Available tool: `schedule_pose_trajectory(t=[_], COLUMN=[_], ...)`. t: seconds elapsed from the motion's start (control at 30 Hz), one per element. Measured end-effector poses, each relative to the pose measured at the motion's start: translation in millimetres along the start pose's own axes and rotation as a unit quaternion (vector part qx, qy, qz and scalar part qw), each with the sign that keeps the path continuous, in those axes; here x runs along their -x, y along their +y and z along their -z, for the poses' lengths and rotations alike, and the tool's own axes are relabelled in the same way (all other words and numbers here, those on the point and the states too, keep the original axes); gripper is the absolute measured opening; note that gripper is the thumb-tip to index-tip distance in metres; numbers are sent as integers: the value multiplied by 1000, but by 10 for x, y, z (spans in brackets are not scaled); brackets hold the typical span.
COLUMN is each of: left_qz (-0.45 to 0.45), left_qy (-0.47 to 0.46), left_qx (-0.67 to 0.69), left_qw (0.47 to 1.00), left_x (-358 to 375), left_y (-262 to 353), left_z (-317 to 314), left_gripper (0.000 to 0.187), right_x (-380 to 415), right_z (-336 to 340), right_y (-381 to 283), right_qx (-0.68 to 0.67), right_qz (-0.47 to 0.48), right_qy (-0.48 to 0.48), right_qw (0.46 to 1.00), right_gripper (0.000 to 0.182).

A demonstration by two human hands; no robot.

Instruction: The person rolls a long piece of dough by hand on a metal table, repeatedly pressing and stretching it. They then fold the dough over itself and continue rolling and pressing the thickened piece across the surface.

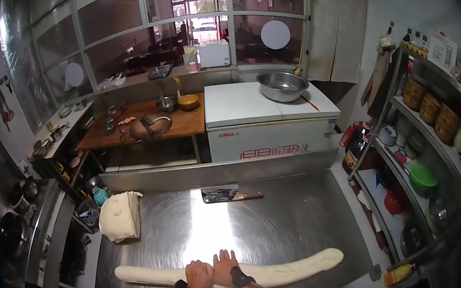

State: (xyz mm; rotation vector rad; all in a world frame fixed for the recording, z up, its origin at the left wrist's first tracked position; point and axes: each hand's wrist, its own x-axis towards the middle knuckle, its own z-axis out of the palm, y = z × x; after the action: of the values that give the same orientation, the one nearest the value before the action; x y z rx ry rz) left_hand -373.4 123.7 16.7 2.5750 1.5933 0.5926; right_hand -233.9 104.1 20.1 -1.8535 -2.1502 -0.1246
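Observation:
A long, thick rope of dough (288, 272) lies across the steel worktop (167, 236), its right end curving away from me. My left hand (199, 278) presses on the middle of the rope, its fingers curled over the dough. Right beside it, touching, my right hand (227, 269) lies on the same rope with fingers spread. Both wrists wear dark bands. A big block of dough (121, 216) sits at the worktop's left edge. Toward the back lies a cleaver (220, 195) with a wooden handle, apart from both hands.
Behind the worktop's raised edge stands a white chest freezer (268, 132) with a metal basin (281, 87) on top. A wooden table (178, 130) holds bowls and a pan. Steel shelves (426, 124) with steamers and bowls flank the right; a stove area (19, 219) is left.

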Motion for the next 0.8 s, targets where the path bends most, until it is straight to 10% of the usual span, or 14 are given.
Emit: schedule_pose_trajectory(t=[0.03, 0.27, 0.5, 0.8], left_qz=[-16, -60, -1, 74], left_qy=[43, 47, 25, -36], left_qx=[33, 69, 77, 39], left_qw=[998, 995, 997, 996], left_x=[98, 959, 374, -401], left_y=[40, 639, 455, 493], left_z=[76, 45, -108, -188], left_gripper=[29, 26, 26, 33], right_x=[47, 1213, 180, -152], right_z=[704, 869, 853, 403], right_y=[-110, -310, 271, 576], right_qx=[-37, -186, -196, -171], right_qz=[13, -19, 31, 46], right_qy=[-231, -118, -299, -197], right_qw=[972, 975, 933, 964], right_gripper=[39, 20, 20, 23])
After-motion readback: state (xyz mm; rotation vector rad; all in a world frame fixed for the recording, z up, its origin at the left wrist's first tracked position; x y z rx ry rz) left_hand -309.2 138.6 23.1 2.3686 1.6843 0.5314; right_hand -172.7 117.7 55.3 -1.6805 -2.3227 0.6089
